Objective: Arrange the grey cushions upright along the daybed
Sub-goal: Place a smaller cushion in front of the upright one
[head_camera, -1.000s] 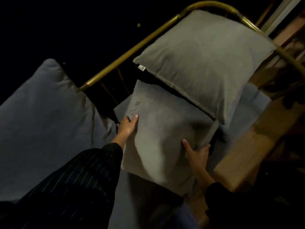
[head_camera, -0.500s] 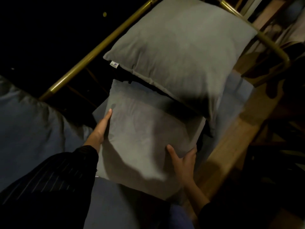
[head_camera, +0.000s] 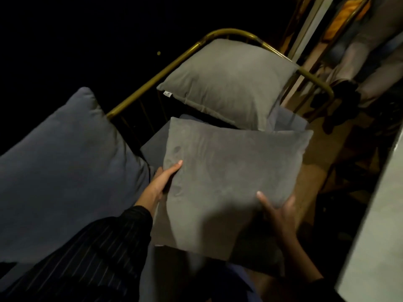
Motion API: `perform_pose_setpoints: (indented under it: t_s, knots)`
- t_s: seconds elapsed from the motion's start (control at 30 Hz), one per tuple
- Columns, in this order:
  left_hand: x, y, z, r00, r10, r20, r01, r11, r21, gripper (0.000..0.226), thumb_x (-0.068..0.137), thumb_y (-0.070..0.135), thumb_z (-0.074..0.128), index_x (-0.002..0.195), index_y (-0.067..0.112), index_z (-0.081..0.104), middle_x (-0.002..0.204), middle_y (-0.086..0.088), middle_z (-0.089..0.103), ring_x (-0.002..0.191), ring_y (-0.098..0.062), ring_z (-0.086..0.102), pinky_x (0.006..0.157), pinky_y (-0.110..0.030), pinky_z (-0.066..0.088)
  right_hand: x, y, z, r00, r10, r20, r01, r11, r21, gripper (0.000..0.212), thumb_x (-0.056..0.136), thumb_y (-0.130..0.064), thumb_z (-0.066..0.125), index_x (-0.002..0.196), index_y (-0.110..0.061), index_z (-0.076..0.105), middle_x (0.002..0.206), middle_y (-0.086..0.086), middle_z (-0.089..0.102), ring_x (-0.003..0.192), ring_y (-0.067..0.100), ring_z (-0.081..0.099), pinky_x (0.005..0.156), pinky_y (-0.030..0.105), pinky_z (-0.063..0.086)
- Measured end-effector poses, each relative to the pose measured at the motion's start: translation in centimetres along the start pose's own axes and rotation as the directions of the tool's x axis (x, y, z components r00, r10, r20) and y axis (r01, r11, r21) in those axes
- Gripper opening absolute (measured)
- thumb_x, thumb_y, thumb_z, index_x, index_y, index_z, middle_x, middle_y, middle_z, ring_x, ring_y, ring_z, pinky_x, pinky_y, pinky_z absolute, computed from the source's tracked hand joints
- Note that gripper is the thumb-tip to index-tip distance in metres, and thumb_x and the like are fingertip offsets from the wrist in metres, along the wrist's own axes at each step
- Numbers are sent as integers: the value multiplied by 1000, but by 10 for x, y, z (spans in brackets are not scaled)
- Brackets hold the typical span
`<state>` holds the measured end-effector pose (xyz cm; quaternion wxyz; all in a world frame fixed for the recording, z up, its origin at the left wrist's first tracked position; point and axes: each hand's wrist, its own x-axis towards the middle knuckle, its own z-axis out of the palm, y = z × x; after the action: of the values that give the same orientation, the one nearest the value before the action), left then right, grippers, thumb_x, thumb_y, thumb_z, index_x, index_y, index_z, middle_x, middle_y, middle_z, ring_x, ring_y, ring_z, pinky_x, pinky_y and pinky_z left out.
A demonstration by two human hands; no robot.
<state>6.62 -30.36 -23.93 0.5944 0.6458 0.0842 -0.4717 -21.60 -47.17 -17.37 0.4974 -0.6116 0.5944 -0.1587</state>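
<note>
I hold a grey square cushion between both hands, lifted and tilted above the daybed's dark blue mattress. My left hand grips its left edge, thumb on the front face. My right hand clasps its lower right edge, thumb on top. A second grey cushion leans upright against the curved brass end rail of the daybed. A large blue-grey cushion rests at the left against the brass back rail.
Wooden floor runs along the daybed's right side. A pale vertical surface stands at the far right. Dim clutter and fabric fill the upper right corner. Behind the back rail everything is black.
The held cushion has come up off the mattress and away from the leaning cushion, toward me and to the right. Both hands stay on its edges; the view has pulled back.
</note>
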Motion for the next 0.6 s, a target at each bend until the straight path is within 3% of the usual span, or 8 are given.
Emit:
perform_pose_setpoints:
  t_s: [0.07, 0.13, 0.2, 0.33, 0.4, 0.5, 0.6]
  knots:
    - [-48, -8, 2, 999, 41, -18, -41, 999, -2, 87, 60, 49, 89, 134, 14, 59, 126, -6, 71, 107, -23, 72, 91, -40, 59, -7, -4, -22, 997, -45, 59, 44, 999, 29, 108, 60, -63, 78, 146, -26, 25, 149, 6, 41, 134, 27, 44, 112, 49, 37]
    - [-98, -25, -1, 994, 92, -63, -95, 994, -44, 61, 79, 32, 80, 132, 10, 59, 124, -6, 71, 99, -18, 72, 71, -29, 62, -13, -5, -35, 986, -110, 123, 107, 994, 30, 91, 76, -43, 76, 147, -20, 24, 149, 8, 40, 133, 27, 44, 111, 48, 37]
    - [-146, -46, -13, 987, 117, -111, -127, 988, -92, 52, 85, 25, 75, 132, 12, 55, 123, -5, 69, 96, -14, 69, 73, -29, 60, -21, -5, -37, 969, -173, 176, 174, 985, 12, 82, 81, -33, 73, 146, -14, 27, 148, 11, 42, 133, 28, 45, 111, 47, 38]
    - [-224, -98, -59, 954, 134, -270, -187, 965, -182, 58, 85, 27, 76, 135, 16, 51, 124, -1, 67, 104, -17, 66, 101, -41, 51, -50, -7, -3, 900, -232, 370, 256, 966, -19, 73, 87, -31, 68, 145, -10, 28, 145, 10, 44, 131, 26, 46, 105, 35, 39]
    - [-258, -126, -86, 918, 132, -373, -227, 948, -223, 60, 78, 32, 82, 130, 19, 54, 119, 1, 69, 102, -16, 67, 101, -40, 51, -73, -9, 26, 842, -208, 497, 269, 962, -53, 72, 88, -30, 65, 145, -8, 27, 145, 11, 44, 127, 23, 47, 100, 30, 38]
    - [-293, -171, -125, 865, 57, -499, -246, 915, -321, 97, 55, 44, 93, 138, 12, 55, 128, -8, 69, 110, -25, 69, 96, -43, 55, -107, 0, 66, 739, -119, 663, 276, 951, -138, 73, 89, -33, 64, 145, -7, 25, 146, 13, 44, 123, 24, 50, 98, 30, 39]
    - [-317, -210, -136, 839, -8, -544, -245, 887, -391, 91, 61, 42, 91, 139, 12, 55, 127, -10, 68, 111, -28, 68, 91, -42, 57, -126, 5, 95, 656, -18, 754, 280, 934, -221, 80, 86, -42, 65, 147, -10, 24, 146, 12, 44, 128, 30, 49, 104, 37, 42]
